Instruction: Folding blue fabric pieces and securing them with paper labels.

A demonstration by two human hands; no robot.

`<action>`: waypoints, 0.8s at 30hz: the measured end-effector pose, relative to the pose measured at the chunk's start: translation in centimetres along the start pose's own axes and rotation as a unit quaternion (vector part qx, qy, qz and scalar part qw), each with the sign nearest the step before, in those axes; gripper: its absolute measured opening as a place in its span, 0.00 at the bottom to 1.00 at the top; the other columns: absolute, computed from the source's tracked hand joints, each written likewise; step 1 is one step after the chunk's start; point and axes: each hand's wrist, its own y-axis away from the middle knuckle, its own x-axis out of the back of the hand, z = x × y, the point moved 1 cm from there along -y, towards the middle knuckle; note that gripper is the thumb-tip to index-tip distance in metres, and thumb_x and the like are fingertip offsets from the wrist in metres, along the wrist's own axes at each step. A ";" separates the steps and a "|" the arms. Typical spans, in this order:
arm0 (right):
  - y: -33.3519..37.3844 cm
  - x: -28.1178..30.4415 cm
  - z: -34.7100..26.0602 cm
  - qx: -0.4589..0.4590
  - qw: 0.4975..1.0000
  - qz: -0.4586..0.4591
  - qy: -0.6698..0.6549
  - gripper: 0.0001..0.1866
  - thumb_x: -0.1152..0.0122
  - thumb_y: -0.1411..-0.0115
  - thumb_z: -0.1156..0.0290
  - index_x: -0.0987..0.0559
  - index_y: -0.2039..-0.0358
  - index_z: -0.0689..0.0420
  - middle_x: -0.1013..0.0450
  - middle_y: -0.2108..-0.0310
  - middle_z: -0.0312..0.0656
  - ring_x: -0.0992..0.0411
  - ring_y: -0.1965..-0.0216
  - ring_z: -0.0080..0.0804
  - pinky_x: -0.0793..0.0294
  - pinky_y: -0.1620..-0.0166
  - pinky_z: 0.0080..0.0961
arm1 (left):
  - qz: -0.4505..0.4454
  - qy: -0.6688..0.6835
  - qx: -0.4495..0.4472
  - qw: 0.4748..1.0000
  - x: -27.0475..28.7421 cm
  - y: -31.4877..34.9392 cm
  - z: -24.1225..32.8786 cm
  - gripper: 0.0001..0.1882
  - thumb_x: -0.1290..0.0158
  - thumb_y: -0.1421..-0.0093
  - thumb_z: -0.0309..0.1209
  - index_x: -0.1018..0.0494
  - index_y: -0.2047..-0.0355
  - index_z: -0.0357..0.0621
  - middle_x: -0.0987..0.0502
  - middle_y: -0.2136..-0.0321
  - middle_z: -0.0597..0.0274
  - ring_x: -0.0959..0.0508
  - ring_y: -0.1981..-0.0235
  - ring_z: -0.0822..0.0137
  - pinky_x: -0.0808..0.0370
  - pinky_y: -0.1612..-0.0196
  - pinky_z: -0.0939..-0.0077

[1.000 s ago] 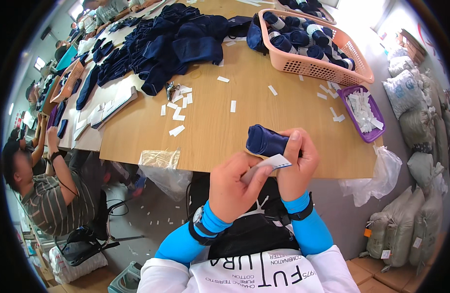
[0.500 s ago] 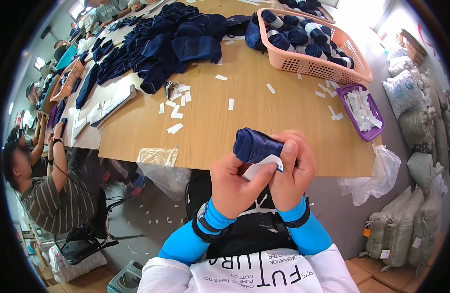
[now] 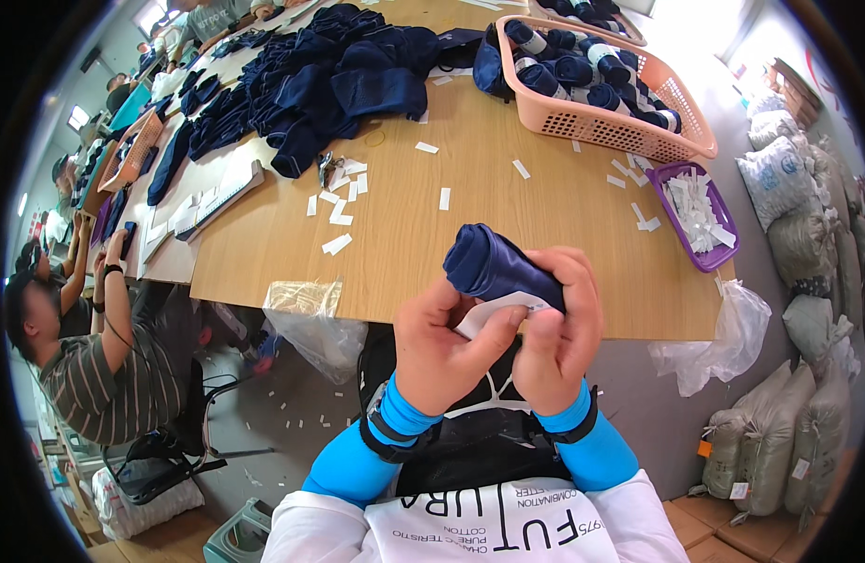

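Observation:
A tightly rolled navy cloth bundle [image 3: 496,266] is held tilted between my two hands, just above the table's near edge. Around its lower side curves a white paper label [image 3: 500,310]. My left hand [image 3: 451,342] is closed on the bundle's left side, its thumb pressing the label. On the other side my right hand [image 3: 564,324] wraps round the roll's right end, its thumb close to the left one. The fingers behind the roll are partly hidden.
An orange basket [image 3: 583,127] of banded navy rolls stands at the back right, near a purple tray [image 3: 669,188] of paper strips. Loose navy garments [image 3: 357,84] lie heaped at the back left. Stuffed sacks [image 3: 780,178] line the right. A seated person [image 3: 95,375] works on the left.
The roll has been raised slightly and turned, so its coiled end points more upward. My thumbs have shifted over the white label, which now lies more across the roll.

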 end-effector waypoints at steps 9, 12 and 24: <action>0.6 0.1 1.0 -0.128 0.984 0.002 -0.123 0.18 0.40 0.25 0.59 0.22 0.51 0.65 0.27 0.57 0.41 0.30 0.58 0.26 0.29 0.53 0.23 | -0.043 -0.194 -0.028 0.980 1.6 -0.6 1.8 0.15 0.29 0.42 0.26 0.19 0.55 0.38 0.17 0.69 0.61 0.20 0.71 0.73 0.25 0.69 0.78; 0.5 0.1 0.9 -0.238 0.950 0.032 -0.201 0.19 0.40 0.24 0.59 0.22 0.50 0.65 0.27 0.56 0.38 0.30 0.60 0.22 0.30 0.53 0.20 | 0.008 -0.401 -0.210 0.892 1.6 -0.4 2.7 0.17 0.27 0.45 0.28 0.21 0.59 0.40 0.19 0.69 0.59 0.22 0.73 0.63 0.27 0.69 0.71; -1.8 1.8 -0.3 -0.007 0.998 -0.057 -0.027 0.19 0.33 0.30 0.59 0.20 0.54 0.66 0.24 0.61 0.45 0.25 0.62 0.36 0.26 0.55 0.27 | -0.224 0.226 0.418 0.851 3.7 -0.9 0.3 0.33 0.63 0.26 0.62 0.26 0.64 0.46 0.22 0.70 0.63 0.25 0.74 0.71 0.30 0.73 0.78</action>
